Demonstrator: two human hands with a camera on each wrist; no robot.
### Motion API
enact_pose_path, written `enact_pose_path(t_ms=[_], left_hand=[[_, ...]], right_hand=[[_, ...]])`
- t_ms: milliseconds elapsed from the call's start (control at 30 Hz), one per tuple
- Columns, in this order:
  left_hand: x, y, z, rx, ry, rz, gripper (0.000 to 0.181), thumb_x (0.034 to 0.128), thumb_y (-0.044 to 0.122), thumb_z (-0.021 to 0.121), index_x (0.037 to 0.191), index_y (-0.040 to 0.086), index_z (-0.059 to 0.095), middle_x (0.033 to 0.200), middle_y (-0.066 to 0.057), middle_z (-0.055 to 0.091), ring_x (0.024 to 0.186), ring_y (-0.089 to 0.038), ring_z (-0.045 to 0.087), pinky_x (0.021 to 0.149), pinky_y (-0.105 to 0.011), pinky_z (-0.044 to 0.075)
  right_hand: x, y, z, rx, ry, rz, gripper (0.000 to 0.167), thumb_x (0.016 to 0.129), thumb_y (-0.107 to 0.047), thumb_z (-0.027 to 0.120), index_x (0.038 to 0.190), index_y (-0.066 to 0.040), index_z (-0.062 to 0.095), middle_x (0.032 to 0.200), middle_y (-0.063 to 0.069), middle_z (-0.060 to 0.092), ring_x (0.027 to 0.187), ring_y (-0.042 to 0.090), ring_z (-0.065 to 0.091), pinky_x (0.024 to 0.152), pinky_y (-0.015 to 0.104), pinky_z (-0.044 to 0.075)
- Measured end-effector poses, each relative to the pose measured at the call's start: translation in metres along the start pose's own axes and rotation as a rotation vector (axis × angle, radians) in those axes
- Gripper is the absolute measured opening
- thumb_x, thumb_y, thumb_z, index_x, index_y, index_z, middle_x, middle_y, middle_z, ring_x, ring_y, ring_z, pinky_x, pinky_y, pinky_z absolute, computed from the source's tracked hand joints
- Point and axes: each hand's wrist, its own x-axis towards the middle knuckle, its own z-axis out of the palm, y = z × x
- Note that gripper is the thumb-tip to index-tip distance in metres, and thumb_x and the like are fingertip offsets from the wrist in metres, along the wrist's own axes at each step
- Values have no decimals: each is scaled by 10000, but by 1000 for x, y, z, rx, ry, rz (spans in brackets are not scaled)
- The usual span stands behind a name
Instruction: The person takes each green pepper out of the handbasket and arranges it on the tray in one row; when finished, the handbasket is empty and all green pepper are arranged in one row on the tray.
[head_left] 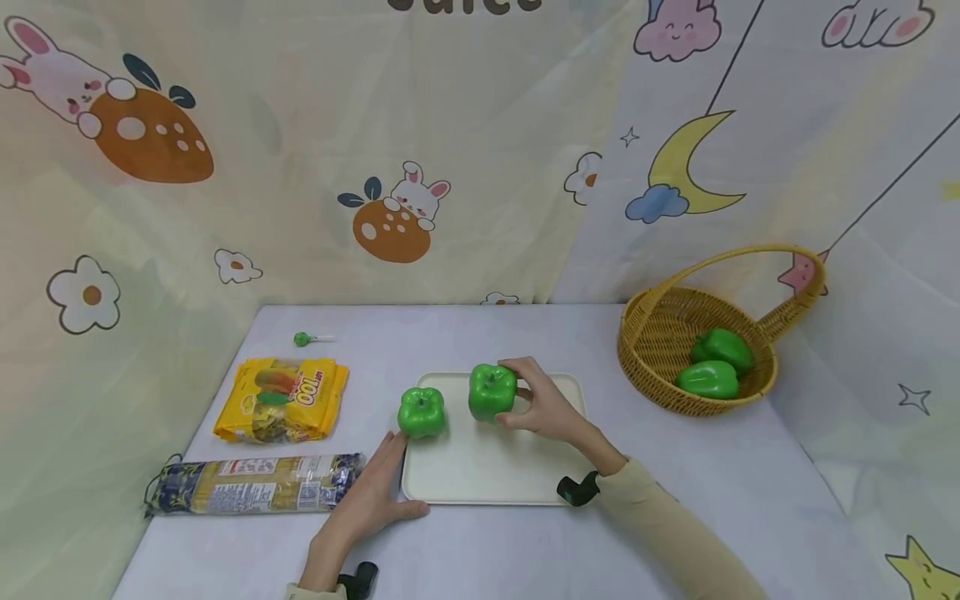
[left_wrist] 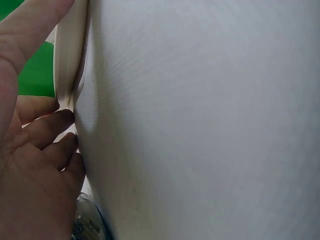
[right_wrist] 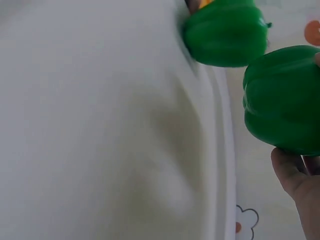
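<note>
The right hand (head_left: 543, 407) pinches a green bell pepper (head_left: 492, 392) between thumb and fingers, over the upper middle of a white tray (head_left: 495, 475). In the right wrist view that pepper (right_wrist: 285, 100) appears held up above the tray surface (right_wrist: 100, 125). A second green pepper (head_left: 422, 412) sits at the tray's upper left corner. Beside the tray's left edge, the left hand (head_left: 375, 492) lies with thumb and fingers spread, its fingertips touching the rim near that pepper. The left wrist view shows the fingers of this hand (left_wrist: 40, 150) against the tray's edge (left_wrist: 70, 50).
A wicker basket (head_left: 652, 383) with two green peppers (head_left: 707, 379) stands at the right. To the left are a yellow candy bag (head_left: 281, 400), a green lollipop (head_left: 302, 339) behind it, and a long clear package of noodles (head_left: 255, 485) in front.
</note>
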Motion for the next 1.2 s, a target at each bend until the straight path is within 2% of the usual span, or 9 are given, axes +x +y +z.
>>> enact_pose_path(t_ms=[233, 433, 667, 1200], left_hand=[[0, 0, -1, 1, 5, 8, 1289, 642, 456, 915, 1627, 242, 112, 1711, -55, 116, 1586, -357, 108, 1261, -613, 190], [0, -1, -1, 1, 1, 6, 1286, 647, 472, 908, 1627, 250, 105, 1713, -47, 109, 1589, -347, 99, 1263, -608, 189], [0, -2, -1, 5, 2, 16, 1287, 645, 481, 906, 1627, 244, 109, 1712, -43, 115, 1591, -340, 96, 1265, -603, 194], [-2, -2, 0, -3, -2, 18, 1273, 657, 471, 908, 1628, 237, 118, 1713, -40, 124, 1594, -332, 89, 1265, -605, 209]], right_hand=[[5, 5, 16, -37, -62, 19, 784, 772, -108, 821, 1457, -80, 441, 1379, 133, 451, 1284, 265, 499, 1122, 402, 508], [8, 12, 24, -57, -100, 8, 818, 761, -105, 831, 1461, -15, 420, 1372, 137, 453, 1276, 268, 496, 1108, 418, 523], [9, 15, 29, -99, -115, 15, 818, 770, -147, 840, 1457, -24, 414, 1385, 125, 454, 1294, 262, 498, 1104, 418, 526], [10, 9, 34, -82, -134, 9, 842, 774, -186, 851, 1467, -7, 407, 1394, 140, 451, 1297, 281, 496, 1111, 444, 521]])
